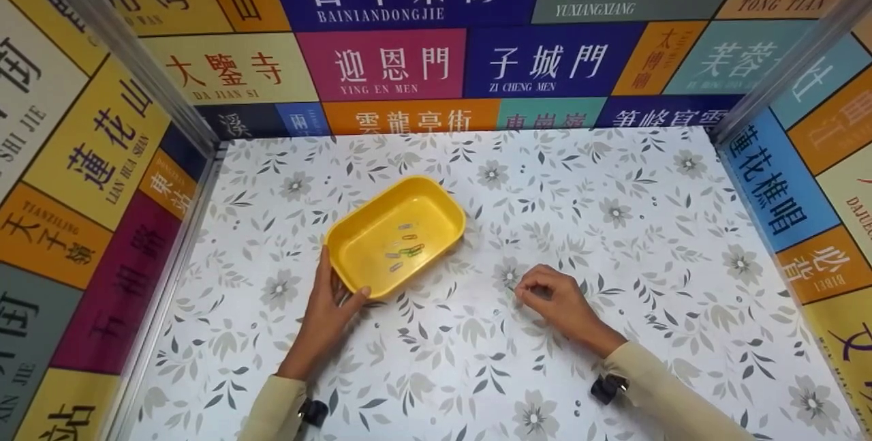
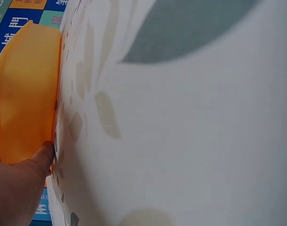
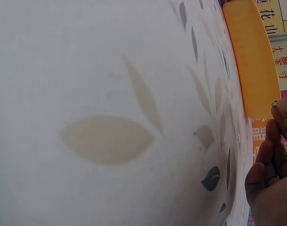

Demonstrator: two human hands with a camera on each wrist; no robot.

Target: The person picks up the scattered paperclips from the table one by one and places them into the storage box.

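Note:
A yellow plastic tray sits at a slant on the flowered tabletop, with several coloured paper clips lying on its floor. My left hand holds the tray's near left corner, thumb on the near side and fingers along the left end. In the left wrist view the thumb presses the tray's outer wall. To the right of the tray, my right hand pinches a small green paper clip between thumb and forefinger, just above the tabletop. Most of that clip is hidden by the fingertips.
White cloth with grey leaves and flowers covers the table. Printed panels with street names stand along the back and both sides, joined by metal corner posts. Both sleeved wrists wear small black devices.

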